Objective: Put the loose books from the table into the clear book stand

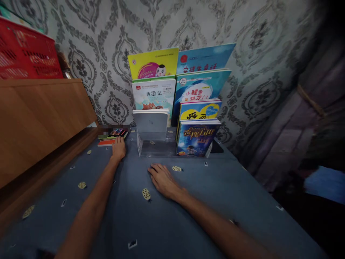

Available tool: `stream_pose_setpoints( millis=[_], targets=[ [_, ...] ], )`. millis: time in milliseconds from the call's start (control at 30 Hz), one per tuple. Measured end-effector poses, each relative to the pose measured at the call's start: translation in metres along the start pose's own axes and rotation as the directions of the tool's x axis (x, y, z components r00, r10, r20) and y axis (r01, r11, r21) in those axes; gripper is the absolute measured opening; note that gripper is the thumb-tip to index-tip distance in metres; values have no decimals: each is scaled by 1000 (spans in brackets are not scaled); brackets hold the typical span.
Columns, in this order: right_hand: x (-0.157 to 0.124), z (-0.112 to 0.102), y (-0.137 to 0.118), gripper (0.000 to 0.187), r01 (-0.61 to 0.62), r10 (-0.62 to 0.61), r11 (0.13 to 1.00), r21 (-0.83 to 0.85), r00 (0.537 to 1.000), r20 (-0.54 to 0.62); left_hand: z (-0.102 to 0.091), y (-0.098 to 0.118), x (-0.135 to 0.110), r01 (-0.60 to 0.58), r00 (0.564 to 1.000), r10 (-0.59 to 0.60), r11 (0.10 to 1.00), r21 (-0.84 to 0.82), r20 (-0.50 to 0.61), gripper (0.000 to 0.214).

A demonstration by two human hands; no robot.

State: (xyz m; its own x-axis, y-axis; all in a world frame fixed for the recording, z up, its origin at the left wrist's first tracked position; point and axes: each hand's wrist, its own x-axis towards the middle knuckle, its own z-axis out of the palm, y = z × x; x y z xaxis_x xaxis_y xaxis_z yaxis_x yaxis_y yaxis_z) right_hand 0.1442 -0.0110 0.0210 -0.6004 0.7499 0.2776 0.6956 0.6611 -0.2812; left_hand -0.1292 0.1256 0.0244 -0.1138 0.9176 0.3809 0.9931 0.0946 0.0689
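My left hand (119,148) reaches far forward and rests on the near edge of a small stack of books (112,137) lying flat on the blue cloth; its fingers are hidden behind the back of the hand. My right hand (161,178) lies flat on the blue patterned cloth (188,216), fingers stretched out, holding nothing, just in front of a clear tiered book stand (151,148). The stand holds several children's books upright in two columns, with a grey-white book (151,122) in the left front slot and a dark blue one (197,138) in the right front.
A wooden headboard or cabinet side (35,118) runs along the left, with a red plastic crate (25,54) on top. Patterned wallpaper (107,46) is behind the stand. A dark curtain (304,118) hangs at the right, past the cloth's edge.
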Motion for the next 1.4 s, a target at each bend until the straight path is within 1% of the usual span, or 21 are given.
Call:
stream_pose_setpoints(
  millis=[100,200,300,367,500,667,767,933,1100,1267,1400],
  targets=[
    [0,2,1,32,-1,1,1000,-4,1000,10,3,-5,17,6,1000,-6,1000,17,2,63],
    [0,2,1,31,-4,4,1000,14,1000,4,8,-8,31,-10,999,8,999,52,32,67],
    [-1,-2,0,32,-16,16,1000,20,1000,15,12,-8,40,-20,998,15,997,81,65,67],
    [-1,-5,-2,32,-21,20,1000,14,999,24,11,-8,43,-24,998,18,995,93,65,65],
    [-1,-9,-3,32,-14,13,1000,15,1000,25,3,-9,43,-53,997,45,989,135,58,58],
    [0,-5,0,34,-7,6,1000,6,999,34,-13,-15,40,-97,994,86,977,191,66,50],
    [1,-4,0,33,-2,2,1000,11,1000,25,-20,-18,36,-122,991,104,967,225,87,45],
    [0,-6,-1,32,-1,1,1000,17,1000,25,-28,-15,19,-147,985,114,950,277,132,41],
    [0,-5,0,31,6,-6,1000,15,999,33,-44,-16,-11,-191,973,139,931,310,184,40],
    [1,-3,1,31,-2,2,1000,11,1000,26,-60,-28,-50,-263,950,196,921,287,243,38],
    [1,-1,3,31,15,-15,1000,19,1000,15,-67,-43,-83,-338,916,274,920,198,292,36]
  ],
)
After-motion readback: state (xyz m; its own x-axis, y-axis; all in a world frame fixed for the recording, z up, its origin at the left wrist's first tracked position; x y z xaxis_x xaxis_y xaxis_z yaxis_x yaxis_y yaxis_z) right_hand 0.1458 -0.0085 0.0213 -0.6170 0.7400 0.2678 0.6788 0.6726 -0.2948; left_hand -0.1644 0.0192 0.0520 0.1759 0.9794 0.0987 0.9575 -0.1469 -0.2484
